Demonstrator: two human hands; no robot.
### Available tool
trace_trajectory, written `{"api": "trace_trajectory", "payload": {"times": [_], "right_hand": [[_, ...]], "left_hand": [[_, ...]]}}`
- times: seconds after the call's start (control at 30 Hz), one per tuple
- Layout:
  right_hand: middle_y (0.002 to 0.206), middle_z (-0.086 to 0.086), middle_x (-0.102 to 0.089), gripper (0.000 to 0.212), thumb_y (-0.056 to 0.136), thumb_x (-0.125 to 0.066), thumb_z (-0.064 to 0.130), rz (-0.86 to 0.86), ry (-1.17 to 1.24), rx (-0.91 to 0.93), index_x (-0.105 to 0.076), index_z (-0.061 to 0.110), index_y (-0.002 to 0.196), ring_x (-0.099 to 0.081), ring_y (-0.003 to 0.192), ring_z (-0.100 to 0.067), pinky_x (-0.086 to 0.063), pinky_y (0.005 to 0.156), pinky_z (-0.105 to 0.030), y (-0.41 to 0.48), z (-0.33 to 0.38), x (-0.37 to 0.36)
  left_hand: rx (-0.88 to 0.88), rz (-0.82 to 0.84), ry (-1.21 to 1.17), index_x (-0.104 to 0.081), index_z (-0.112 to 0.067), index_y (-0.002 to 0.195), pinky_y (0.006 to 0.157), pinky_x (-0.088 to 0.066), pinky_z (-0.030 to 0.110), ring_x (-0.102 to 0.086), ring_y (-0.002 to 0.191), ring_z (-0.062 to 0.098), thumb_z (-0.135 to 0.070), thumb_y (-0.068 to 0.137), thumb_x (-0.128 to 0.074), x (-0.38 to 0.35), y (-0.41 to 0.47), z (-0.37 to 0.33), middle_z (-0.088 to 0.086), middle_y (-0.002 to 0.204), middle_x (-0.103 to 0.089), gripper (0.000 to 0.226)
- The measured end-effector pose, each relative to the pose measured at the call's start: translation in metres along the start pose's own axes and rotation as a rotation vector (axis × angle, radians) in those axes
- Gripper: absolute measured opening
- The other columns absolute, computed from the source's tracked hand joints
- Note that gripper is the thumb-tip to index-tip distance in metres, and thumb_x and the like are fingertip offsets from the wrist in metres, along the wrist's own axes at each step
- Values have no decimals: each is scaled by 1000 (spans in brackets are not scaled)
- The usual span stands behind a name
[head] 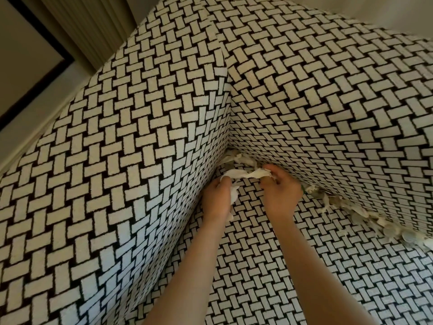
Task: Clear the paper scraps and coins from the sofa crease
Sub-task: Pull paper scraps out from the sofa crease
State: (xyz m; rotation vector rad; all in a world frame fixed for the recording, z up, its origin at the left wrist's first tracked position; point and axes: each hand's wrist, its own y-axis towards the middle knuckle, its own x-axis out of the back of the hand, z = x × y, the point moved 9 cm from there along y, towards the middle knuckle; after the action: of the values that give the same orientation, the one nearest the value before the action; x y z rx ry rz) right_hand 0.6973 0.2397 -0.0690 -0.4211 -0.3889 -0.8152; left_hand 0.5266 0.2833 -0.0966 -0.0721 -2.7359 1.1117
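A sofa [140,141] in black-and-white basket-weave fabric fills the view, seen at its inner corner. My left hand [218,198] grips a bunch of white paper scraps [234,192] beside the armrest. My right hand [280,192] pinches more white scraps [260,172] at the corner of the crease. Loose scraps [236,158] lie deep in the corner behind both hands. Along the crease to the right runs a line of scraps and round grey coins [358,218], reaching the frame's right edge.
The armrest [105,184] rises on the left and the backrest [328,102] on the right, boxing in the corner. The seat cushion [304,266] spreads below my forearms. A pleated curtain [93,24] and a dark-framed panel [28,66] stand behind the sofa.
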Motion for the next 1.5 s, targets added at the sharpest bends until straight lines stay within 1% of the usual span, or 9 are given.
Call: {"api": "trace_trajectory", "payload": {"times": [0.17,0.3,0.47,0.57,0.9,1.03,1.23,1.37,1.5], "right_hand": [[72,6,-67,32,79,-58,-9,223,188,-80,-71,15,96,-64,76,-39,-57,72,-43,-25,9,-17],[83,-6,-69,31,80,-57,-13,351,321,-145,-65,14,91,-66,61,-3,-52,54,-14,-40,12,-26],[76,-5,-62,36,76,-59,-11,350,334,-73,-49,23,75,-57,67,-16,-50,63,-35,-46,18,-30],[72,2,-55,28,81,-52,-9,291,432,-99,-52,19,78,-49,59,-6,-45,59,-23,-46,21,-27],[144,-11,-37,58,92,-47,12,441,-720,497,-26,13,146,-39,128,-31,-37,103,-42,-9,63,-87],[109,-27,-61,49,68,-72,-4,358,-817,518,-57,-9,115,-64,92,-39,-55,69,-39,-3,62,-106],[134,-19,-47,36,95,-35,4,436,-966,340,-44,0,129,-37,127,-35,-33,105,-38,13,45,-130],[120,-16,-59,27,93,-41,6,351,-941,362,-58,2,115,-49,117,-31,-43,93,-35,16,54,-124],[133,-14,-49,35,95,-39,10,364,-933,455,-48,4,127,-39,125,-30,-35,99,-36,8,50,-121]], "left_hand": [[15,-7,-73,-56,-16,68,57,-36,25,-50,69,22,-20,88,-49,-11,-6,-5,3,69,-54,21],[191,48,-310,-63,-17,79,58,-42,26,-58,76,24,-32,86,-54,-22,-4,10,7,83,-63,19],[180,-3,-338,-63,-17,87,53,-41,23,-58,71,20,-23,85,-54,-9,-6,13,9,92,-65,11],[206,-18,-389,-60,-18,82,43,-39,15,-54,62,15,-23,89,-52,-3,-4,16,8,90,-65,11],[298,28,-350,-61,-7,101,41,-44,16,-57,57,12,-22,90,-51,6,-2,36,9,90,-69,21],[324,64,-341,-51,-10,61,49,-38,21,-49,31,7,-12,90,-49,3,-1,35,-3,37,-52,29],[395,141,-472,-58,-7,118,54,-40,21,-49,61,10,-24,96,-45,1,-6,37,10,94,-66,30],[394,179,-498,-53,-19,71,38,-37,13,-50,35,4,-24,95,-44,-3,-1,40,-6,45,-54,26],[389,157,-488,-52,-17,67,41,-38,16,-48,36,6,-20,92,-49,-2,-1,39,-6,40,-52,25]]}}
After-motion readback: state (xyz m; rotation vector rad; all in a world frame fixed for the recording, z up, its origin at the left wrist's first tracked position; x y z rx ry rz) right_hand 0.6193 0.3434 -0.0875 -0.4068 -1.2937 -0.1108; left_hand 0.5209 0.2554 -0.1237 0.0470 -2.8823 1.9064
